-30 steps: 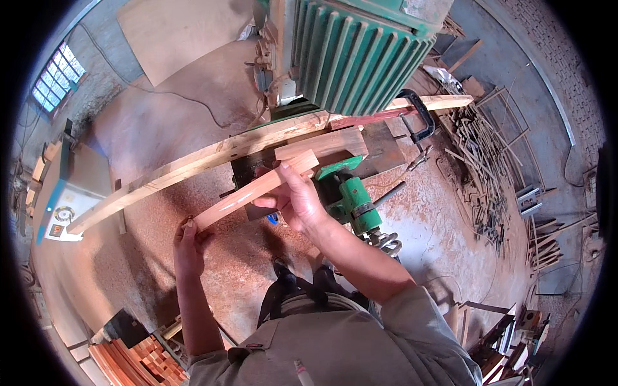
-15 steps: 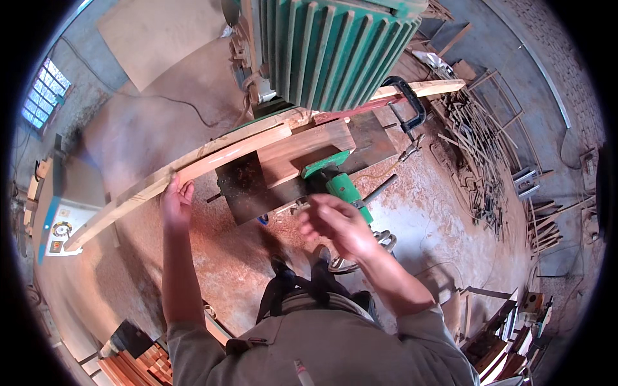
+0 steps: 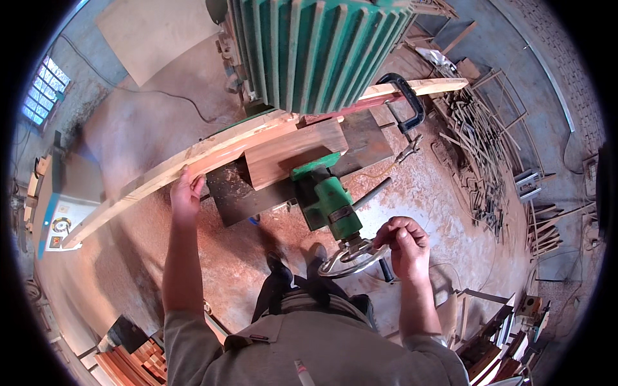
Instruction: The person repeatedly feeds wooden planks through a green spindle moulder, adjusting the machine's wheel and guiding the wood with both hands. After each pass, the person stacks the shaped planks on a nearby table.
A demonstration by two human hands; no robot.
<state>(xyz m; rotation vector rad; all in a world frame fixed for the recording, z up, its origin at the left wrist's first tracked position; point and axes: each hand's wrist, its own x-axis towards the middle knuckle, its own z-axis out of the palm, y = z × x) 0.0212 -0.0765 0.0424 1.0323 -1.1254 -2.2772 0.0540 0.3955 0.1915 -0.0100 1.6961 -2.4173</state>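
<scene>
A long pale wooden board [image 3: 145, 186] crosses the machine table, with a shorter wooden strip [image 3: 241, 149] along its near side. My left hand [image 3: 187, 193] grips the near edge of the strip around its left end, fingertips on the wood. A flat reddish wood block [image 3: 296, 151] lies between the strip and a green press plate [image 3: 315, 166] on a green screw clamp [image 3: 336, 204]. At the clamp's near end is a shiny metal handwheel [image 3: 335, 275]. My right hand [image 3: 409, 248] is closed at the wheel's right rim, fingers curled; the grip is partly hidden.
A large ribbed green motor housing [image 3: 322, 55] hangs over the board's middle. A black C-clamp [image 3: 412, 106] sits on the board's right part. A control cabinet [image 3: 61, 222] stands at the left. Wood offcuts [image 3: 476, 154] are heaped at the right; sawdust covers the floor.
My right hand has moved right and down from above the green clamp to the handwheel rim, uncovering the clamp. My left hand has shifted slightly right along the wood.
</scene>
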